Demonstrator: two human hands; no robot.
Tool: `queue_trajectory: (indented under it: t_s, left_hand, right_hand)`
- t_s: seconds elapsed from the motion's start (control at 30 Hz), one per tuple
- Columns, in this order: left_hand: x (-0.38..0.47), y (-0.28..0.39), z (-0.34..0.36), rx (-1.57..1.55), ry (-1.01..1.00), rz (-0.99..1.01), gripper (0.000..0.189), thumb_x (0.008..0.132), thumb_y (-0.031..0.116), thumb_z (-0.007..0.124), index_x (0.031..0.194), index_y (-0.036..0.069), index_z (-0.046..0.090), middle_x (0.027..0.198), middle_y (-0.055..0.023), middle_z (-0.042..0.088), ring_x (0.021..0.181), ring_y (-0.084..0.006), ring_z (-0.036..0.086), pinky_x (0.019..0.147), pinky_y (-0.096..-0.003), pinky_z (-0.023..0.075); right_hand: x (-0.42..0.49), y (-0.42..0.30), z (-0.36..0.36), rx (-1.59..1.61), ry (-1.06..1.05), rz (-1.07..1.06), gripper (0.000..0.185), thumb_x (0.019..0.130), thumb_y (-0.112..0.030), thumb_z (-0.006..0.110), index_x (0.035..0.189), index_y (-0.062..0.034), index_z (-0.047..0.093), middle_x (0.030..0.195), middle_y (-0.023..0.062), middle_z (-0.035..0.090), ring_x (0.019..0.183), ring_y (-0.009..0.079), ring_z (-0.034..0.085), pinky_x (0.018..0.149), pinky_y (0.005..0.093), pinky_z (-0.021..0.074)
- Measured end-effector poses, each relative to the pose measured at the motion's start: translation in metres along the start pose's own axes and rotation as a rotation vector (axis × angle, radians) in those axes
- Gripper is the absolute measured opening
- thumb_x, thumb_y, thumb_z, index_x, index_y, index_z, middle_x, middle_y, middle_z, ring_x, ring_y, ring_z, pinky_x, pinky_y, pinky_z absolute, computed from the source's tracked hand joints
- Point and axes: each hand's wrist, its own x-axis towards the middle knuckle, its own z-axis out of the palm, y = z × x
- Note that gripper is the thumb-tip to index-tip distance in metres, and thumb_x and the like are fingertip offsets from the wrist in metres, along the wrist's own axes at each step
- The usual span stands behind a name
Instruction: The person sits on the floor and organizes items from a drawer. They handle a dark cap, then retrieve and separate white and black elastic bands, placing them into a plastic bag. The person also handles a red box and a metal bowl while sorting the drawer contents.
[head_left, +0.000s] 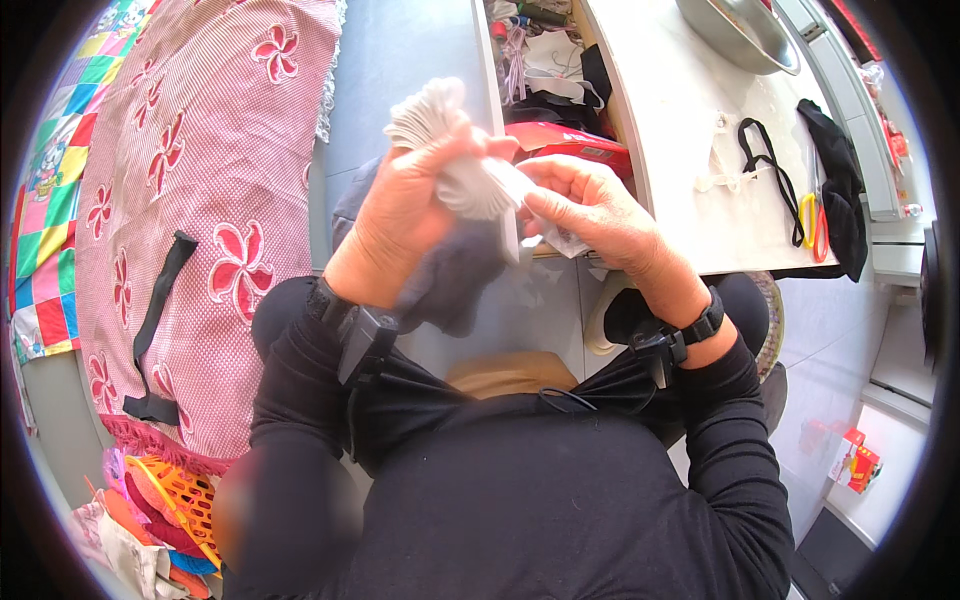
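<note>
My left hand (401, 206) is closed around a bundle of white elastic or fabric band (472, 187), gathered in many tight folds that fan out at both ends. At the bundle's right end, the fingers of my right hand (604, 214) pinch a white strip. Crumpled, translucent whitish material (564, 241) hangs under these fingers; I cannot tell whether it is a bag. Both hands are raised in front of an open drawer (491, 67). In it lie a red package (577, 146), black cloth, white pieces and a lilac cord (514, 64).
On the white tabletop (675, 150) at the right are scissors (812, 217), a black strap (772, 169), thin white strips (727, 172), black cloth (840, 187) and a metal basin (742, 34). A black strip (155, 330) lies on the pink patterned cover (202, 187), left. Grey cloth (457, 277) hangs below my hands.
</note>
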Motion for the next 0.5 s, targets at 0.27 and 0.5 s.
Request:
queue_trajectory:
  t_s: [0.27,0.5]
  left_hand:
    - [0.001,0.014,-0.011,-0.085,-0.011,0.062,0.012,0.096,0.018,0.054,0.093,0.006,0.053,0.078,-0.0056,0.053,0.078,-0.0216,0.056,0.081,-0.0436,0.0489]
    - [-0.004,0.013,-0.013,0.084,0.084,-0.076,0.012,0.095,0.016,0.054,0.098,0.005,0.053,0.076,-0.0077,0.054,0.065,-0.02,0.056,0.059,-0.035,0.0492]
  right_hand:
    - [-0.003,-0.003,0.001,-0.277,-0.012,-0.374,0.039,0.083,-0.008,0.068,0.12,-0.0051,0.059,0.095,0.0004,0.063,0.085,0.0081,0.057,0.077,0.0235,0.0484]
    - [-0.008,-0.014,-0.023,-0.391,0.045,-0.285,0.018,0.079,-0.005,0.069,0.097,-0.0033,0.066,0.086,-0.0007,0.061,0.078,0.0066,0.056,0.071,0.0221,0.0471]
